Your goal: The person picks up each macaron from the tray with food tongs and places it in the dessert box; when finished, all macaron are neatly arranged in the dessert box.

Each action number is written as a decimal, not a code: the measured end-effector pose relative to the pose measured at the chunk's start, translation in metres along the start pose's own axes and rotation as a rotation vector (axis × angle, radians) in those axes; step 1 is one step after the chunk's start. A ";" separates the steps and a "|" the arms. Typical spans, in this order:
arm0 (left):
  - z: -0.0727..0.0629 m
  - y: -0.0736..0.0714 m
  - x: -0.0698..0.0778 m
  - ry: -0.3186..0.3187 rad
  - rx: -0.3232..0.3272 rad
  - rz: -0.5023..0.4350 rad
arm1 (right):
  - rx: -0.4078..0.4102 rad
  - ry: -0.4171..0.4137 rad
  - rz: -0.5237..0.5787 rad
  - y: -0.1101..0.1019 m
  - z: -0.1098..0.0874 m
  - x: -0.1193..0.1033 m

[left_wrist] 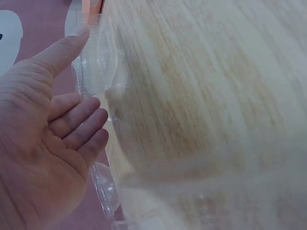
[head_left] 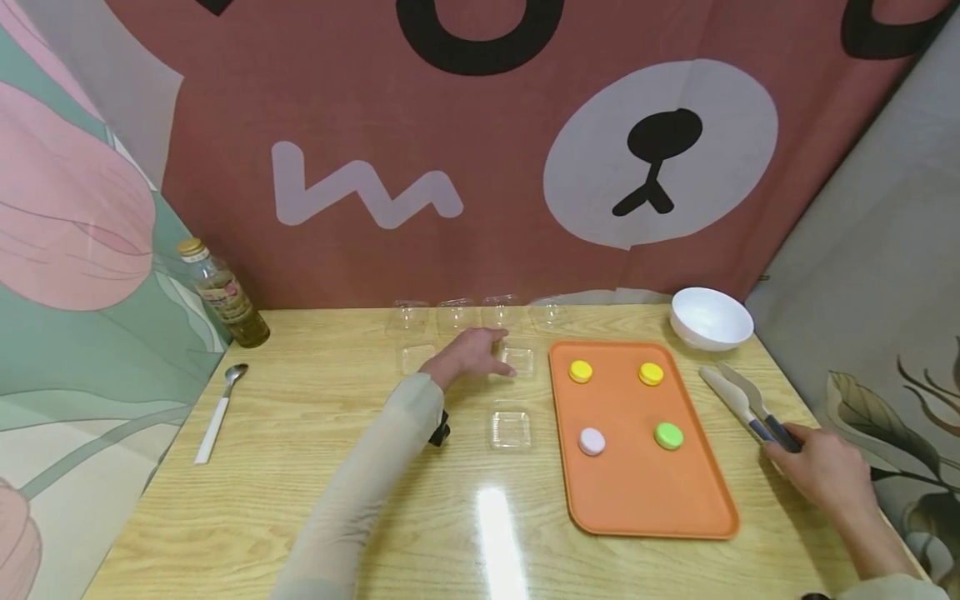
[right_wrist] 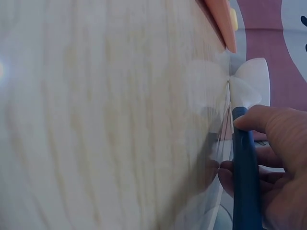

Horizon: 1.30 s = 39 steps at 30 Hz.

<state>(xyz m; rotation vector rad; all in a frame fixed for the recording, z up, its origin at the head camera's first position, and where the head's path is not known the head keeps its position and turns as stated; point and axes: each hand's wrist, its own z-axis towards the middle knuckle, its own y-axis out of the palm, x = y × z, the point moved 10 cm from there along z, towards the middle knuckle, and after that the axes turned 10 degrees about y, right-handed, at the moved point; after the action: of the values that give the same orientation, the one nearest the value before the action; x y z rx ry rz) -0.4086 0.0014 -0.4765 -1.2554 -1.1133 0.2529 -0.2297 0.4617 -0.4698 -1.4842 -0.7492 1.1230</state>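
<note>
My left hand (head_left: 474, 353) reaches among clear plastic boxes at the back of the table, thumb and fingers spread apart. In the left wrist view its palm shows nothing held, and the thumb overlaps a clear plastic box (left_wrist: 98, 60). One box (head_left: 519, 360) sits just beside the thumb in the head view. At the right edge, my right hand (head_left: 828, 471) grips the dark handle (right_wrist: 245, 167) of a knife (head_left: 744, 385), thumb on top. A second knife (head_left: 726, 390), with a pale blade and blue handle, lies alongside, its handle end at the fingertips.
An orange tray (head_left: 645, 500) holds two yellow macarons, a pale one (head_left: 592, 442) and a green one (head_left: 669, 435). Behind the knives stands a white bowl (head_left: 711, 319). At left are a bottle (head_left: 228, 300) and a spoon (head_left: 220, 417). Another clear box (head_left: 510, 429) sits nearer the front.
</note>
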 end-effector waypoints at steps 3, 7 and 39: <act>0.001 0.000 0.000 0.006 0.005 0.013 | 0.010 -0.004 0.007 -0.001 0.001 0.000; 0.002 0.002 -0.001 0.002 0.005 0.011 | 0.012 0.016 0.019 -0.002 0.001 0.004; -0.002 0.009 -0.004 -0.031 -0.001 -0.103 | 0.012 -0.024 0.079 -0.018 -0.005 -0.017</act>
<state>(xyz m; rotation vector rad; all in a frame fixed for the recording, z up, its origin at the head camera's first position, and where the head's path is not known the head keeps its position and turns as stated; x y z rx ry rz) -0.4059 0.0005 -0.4862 -1.1943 -1.2015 0.1946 -0.2288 0.4482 -0.4483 -1.5038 -0.7046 1.2045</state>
